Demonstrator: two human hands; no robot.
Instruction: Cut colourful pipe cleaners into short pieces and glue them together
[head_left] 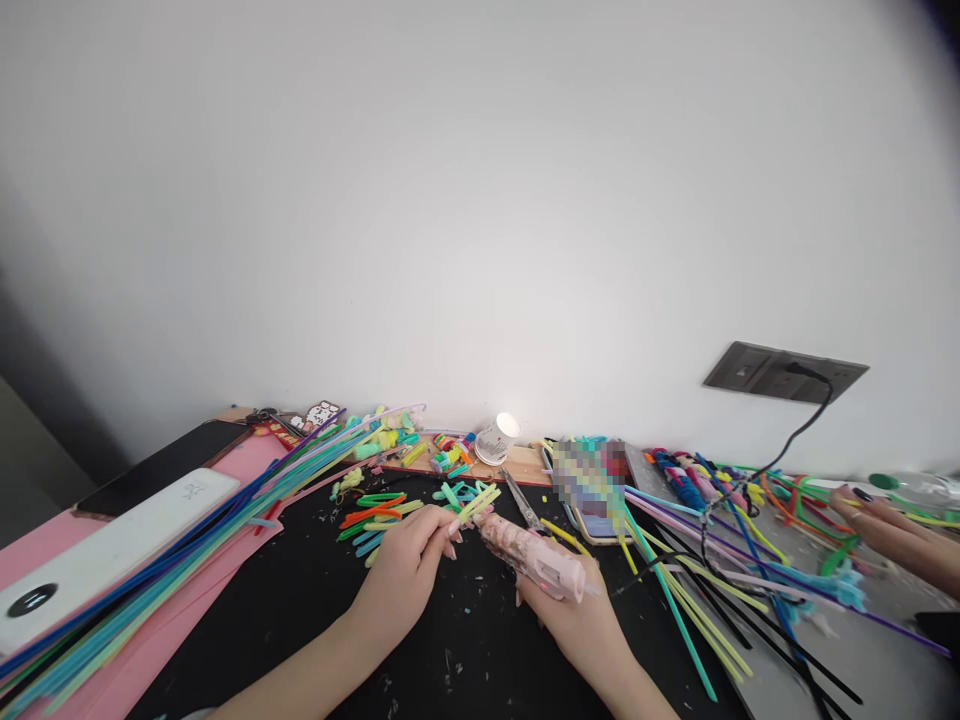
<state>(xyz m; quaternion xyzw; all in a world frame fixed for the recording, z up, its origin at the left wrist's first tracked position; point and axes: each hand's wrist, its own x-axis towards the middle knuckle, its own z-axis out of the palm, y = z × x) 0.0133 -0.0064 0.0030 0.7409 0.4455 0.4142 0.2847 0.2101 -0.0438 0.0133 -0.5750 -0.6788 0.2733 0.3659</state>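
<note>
My left hand (409, 565) pinches short pale-yellow pipe cleaner pieces (481, 502) between thumb and fingers, over the black mat. Wrapped round a pink hot glue gun (532, 556) is my right hand (574, 625). The gun's nozzle points up and left, right beside the yellow pieces; whether it touches them I cannot tell. Just beyond my hands lie scissors (523, 503) and teal pipe cleaner loops (461, 493). Cut orange and green pipe cleaner pieces (375, 510) rest left of my left hand.
Long pipe cleaners (247, 520) cross a pink sheet beside a white device (120, 560) at left. A paper cup (496, 440) stands by the wall. A phone (600, 528) lies right of the scissors. A black cord runs to a wall socket (787, 372). Another person's hand (877, 520) works at far right.
</note>
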